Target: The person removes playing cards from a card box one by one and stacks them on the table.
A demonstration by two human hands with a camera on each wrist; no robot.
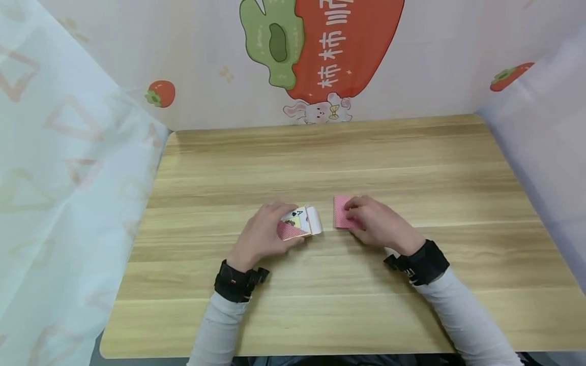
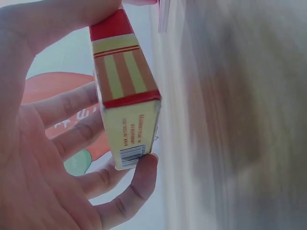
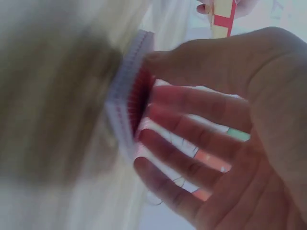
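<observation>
Near the middle of the table (image 1: 412,168), toward its front edge, the left hand (image 1: 261,236) holds the card box (image 1: 299,223), fingers curled round it. Only the left wrist view shows the box's striped end and barcode. The right hand (image 1: 380,223) rests on the card deck (image 1: 342,211) lying flat; the right wrist view shows its bent fingers (image 3: 192,124) gripping the deck's edges.
</observation>
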